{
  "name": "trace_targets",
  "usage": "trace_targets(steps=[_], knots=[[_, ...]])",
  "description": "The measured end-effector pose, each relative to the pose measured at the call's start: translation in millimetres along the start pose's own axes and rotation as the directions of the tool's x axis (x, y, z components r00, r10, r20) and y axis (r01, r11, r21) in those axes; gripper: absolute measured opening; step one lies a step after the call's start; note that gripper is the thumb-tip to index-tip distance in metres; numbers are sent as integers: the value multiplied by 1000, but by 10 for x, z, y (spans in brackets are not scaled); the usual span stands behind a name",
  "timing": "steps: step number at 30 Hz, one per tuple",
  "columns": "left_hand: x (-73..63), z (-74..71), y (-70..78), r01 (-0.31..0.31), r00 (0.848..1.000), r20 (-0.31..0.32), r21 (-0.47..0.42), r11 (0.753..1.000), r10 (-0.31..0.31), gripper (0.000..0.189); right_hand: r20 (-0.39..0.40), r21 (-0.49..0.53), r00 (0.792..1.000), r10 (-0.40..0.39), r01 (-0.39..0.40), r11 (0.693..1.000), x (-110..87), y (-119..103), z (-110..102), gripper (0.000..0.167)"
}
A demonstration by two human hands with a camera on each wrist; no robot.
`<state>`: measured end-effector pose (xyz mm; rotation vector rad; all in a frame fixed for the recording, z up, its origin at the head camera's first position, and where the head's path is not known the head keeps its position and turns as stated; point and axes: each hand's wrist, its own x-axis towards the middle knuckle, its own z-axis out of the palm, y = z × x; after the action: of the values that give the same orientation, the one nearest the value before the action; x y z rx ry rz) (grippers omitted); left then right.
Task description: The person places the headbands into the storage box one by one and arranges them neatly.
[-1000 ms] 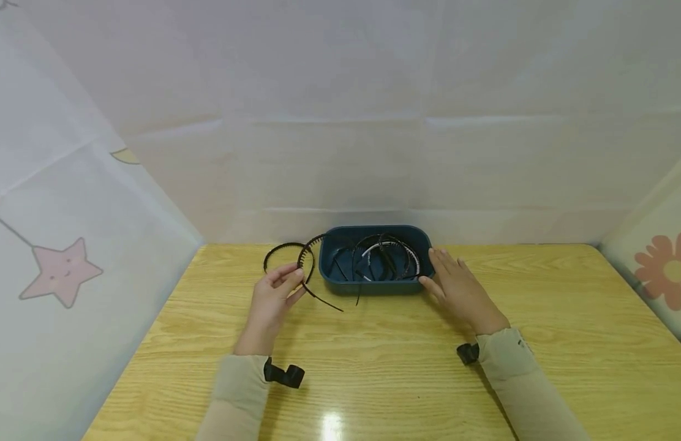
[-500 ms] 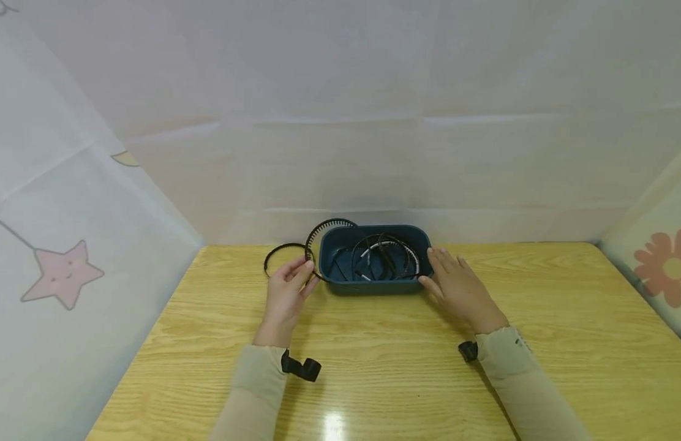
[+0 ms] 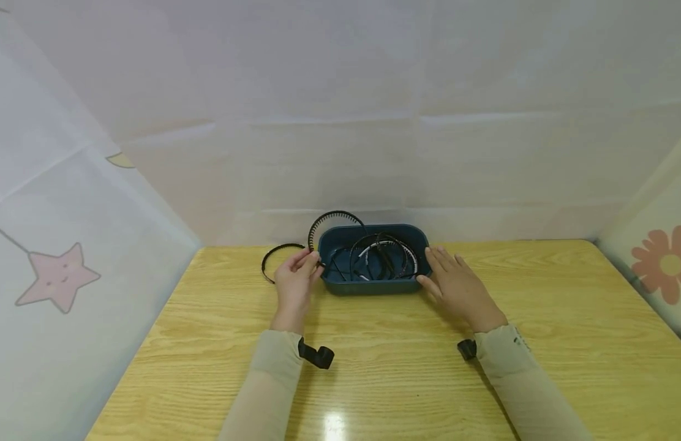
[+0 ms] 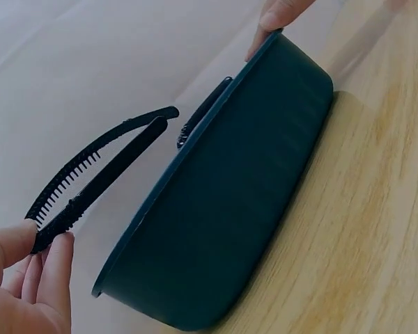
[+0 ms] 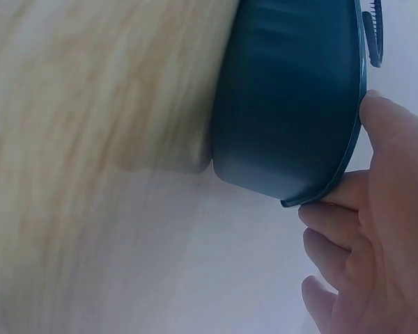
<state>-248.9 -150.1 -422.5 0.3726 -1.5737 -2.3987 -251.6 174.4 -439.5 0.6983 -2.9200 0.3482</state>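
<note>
My left hand pinches a black toothed headband between thumb and fingers at the left end of a dark teal plastic bin. In the left wrist view the headband tilts up beside the rim, its two ends pointing over the bin. Inside the bin lie several headbands, black ones and a white one. At the bin's right end my right hand rests on the rim, fingers mostly straight; the right wrist view shows the thumb touching the rim.
Another black headband lies on the wooden table left of the bin, partly hidden behind my left hand. A pale cloth wall stands right behind the bin, and printed cloth closes both sides.
My left hand has moved right and slightly away from me, bringing the headband over the bin's left end and turning its arch upward. The right hand has stayed on the rim.
</note>
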Motion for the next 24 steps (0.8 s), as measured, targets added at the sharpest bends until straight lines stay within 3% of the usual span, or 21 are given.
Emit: trace_targets(steps=[10, 15, 20, 23, 24], knots=[[26, 106, -82, -5, 999, -46, 114, 993, 11, 36, 1, 16, 1000, -3, 3, 1000, 7, -39, -14, 71], [18, 114, -93, -66, 997, -34, 216, 974, 75, 34, -13, 29, 1000, -13, 14, 999, 19, -42, -4, 71], [8, 118, -105, -142, 989, 8, 373, 917, 150, 35, -20, 33, 1000, -18, 19, 999, 23, -44, 8, 70], [7, 118, -132, -206, 976, 41, 482, 851, 213, 36, -16, 38, 1000, -14, 15, 999, 18, -45, 13, 70], [4, 118, -138, -228, 970, 48, 526, 819, 239, 36, -15, 39, 1000, -15, 15, 999, 16, -44, 13, 70]])
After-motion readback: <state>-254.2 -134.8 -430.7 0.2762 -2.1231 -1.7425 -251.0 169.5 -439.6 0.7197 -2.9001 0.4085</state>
